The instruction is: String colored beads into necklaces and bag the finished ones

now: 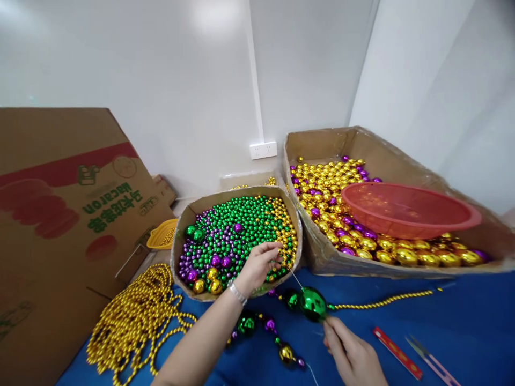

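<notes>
Left hand (pixel 261 262): thumb and fingers drawn together in a pinch, apparently gripping the white thread (pixel 296 279), which slants down from the fingertips to the large green bead (pixel 313 304). Exact finger contact is too small to confirm. Right hand (pixel 354 354): closed on the lower edge of that bead, which sits just beyond its fingertips; slight blur is noted here.

A smaller green bead (pixel 291 299) lies between the two hands, near the large one. A gold bead strand (pixel 386 300) extends beyond the right hand, toward its outer side. Further strung beads (pixel 286 354) rest on the blue counter (pixel 470 316), between the left forearm and the right hand. The box of small beads (pixel 298 257) stands directly beneath and beyond the left hand. Snips (pixel 432 362) and a red packet (pixel 397 354) lie to the right of the right hand.

Handling assessment: the bead's smooth, shiny surface would likely slip under a loose hold, so a steady right-hand grip is advised. The left hand should draw evenly, in line with the bead's hole, keeping the thread taut and clear of neighbouring beads; jerking could risk a snag.
</notes>
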`<state>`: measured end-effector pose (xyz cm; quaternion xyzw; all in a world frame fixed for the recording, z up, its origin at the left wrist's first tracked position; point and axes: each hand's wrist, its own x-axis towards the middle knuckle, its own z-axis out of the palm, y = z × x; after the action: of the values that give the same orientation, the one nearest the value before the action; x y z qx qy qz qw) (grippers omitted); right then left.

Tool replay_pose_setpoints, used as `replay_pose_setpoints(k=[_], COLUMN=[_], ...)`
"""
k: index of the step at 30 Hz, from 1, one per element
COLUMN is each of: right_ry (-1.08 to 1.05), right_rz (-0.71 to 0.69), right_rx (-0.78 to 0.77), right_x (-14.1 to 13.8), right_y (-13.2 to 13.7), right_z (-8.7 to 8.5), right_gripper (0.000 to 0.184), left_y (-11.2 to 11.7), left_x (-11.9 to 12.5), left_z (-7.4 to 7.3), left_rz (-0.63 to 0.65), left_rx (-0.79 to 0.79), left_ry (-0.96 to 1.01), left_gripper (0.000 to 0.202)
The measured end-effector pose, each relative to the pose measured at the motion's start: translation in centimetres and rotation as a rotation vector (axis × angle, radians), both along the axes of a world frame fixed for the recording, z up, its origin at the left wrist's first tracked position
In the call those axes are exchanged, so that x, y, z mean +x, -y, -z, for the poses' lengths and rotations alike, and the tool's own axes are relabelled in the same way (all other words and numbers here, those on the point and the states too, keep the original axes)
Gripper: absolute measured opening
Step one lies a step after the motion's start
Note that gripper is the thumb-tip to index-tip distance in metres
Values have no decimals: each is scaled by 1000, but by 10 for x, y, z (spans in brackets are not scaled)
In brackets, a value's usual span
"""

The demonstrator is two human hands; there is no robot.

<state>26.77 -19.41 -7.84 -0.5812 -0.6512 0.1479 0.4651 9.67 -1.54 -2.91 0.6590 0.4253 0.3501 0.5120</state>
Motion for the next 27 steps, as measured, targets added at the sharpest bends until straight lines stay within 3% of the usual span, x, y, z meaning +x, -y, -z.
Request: replay_pose_setpoints(k=[4, 7, 15, 22, 24, 27], right_ry=[76, 117, 191, 260, 189, 53], right_rz=[2, 5, 5, 22, -4, -69], right_rx=[60, 124, 159, 187, 91, -98], right_x=[-4, -7, -4, 0, 1, 4], right_y=[-2, -5, -3, 0, 3, 10], right_z=[0, 1, 3, 14, 23, 44], right_gripper=[27, 28, 25, 21, 20, 18], left_y=[26, 38, 45, 59, 70, 89], left_x=[-10, -12, -10, -7, -2, 4], left_z=[-7, -11, -14, -16, -8, 18], left_rz=[-11, -46, -54, -20, 31, 57], left_rx=[-433, -564, -472, -145, -166, -231], left_ry=[531, 694, 654, 363, 366, 329], left_gripper=[28, 25, 26, 26, 28, 21])
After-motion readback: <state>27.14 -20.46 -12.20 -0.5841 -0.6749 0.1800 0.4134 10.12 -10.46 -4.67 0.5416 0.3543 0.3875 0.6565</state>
